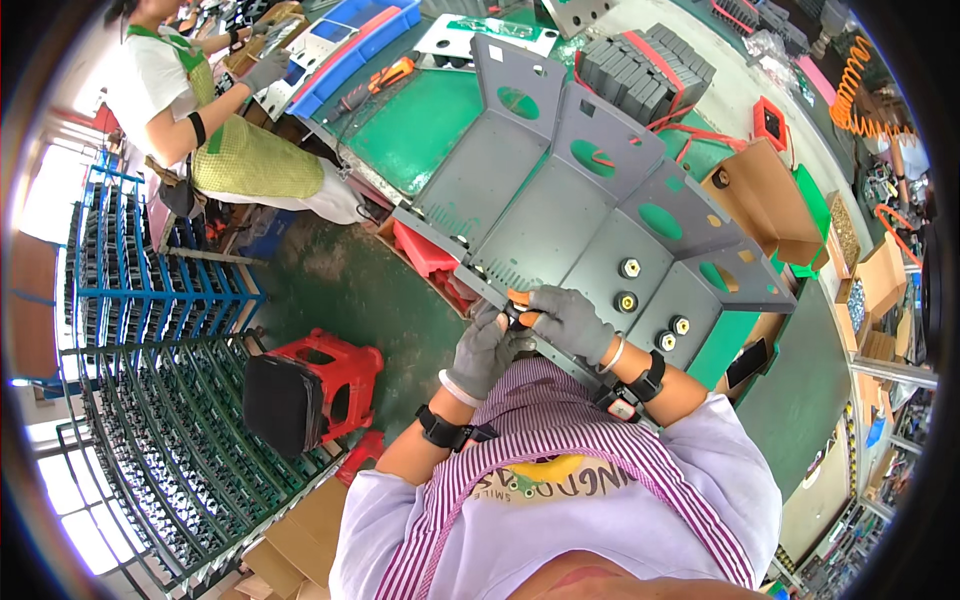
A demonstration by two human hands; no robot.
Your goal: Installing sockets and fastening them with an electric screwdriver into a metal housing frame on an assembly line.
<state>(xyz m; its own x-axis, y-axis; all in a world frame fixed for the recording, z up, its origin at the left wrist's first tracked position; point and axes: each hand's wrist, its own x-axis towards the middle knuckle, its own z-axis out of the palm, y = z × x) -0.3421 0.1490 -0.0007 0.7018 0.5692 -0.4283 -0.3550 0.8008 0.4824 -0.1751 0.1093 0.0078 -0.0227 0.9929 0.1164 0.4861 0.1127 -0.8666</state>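
Observation:
Both my hands wear grey gloves and meet at the near edge of a grey sheet-metal chassis (560, 225) lying on the green bench. My right hand (570, 320) grips a small orange-handled tool (518, 300) against the chassis edge. My left hand (485, 350) is closed around the same spot from below, on the tool's dark lower end. Several round black-and-gold connectors (628, 270) sit in the chassis panel just right of my hands. Two more grey chassis (500, 150) lie in a row beyond it.
A co-worker in a green apron (250, 155) works at the far left of the bench. A red stool with a black cushion (310, 385) stands on the floor to my left. Blue racks (150, 260), cardboard boxes (770, 195) and a stack of black parts (645, 70) surround the bench.

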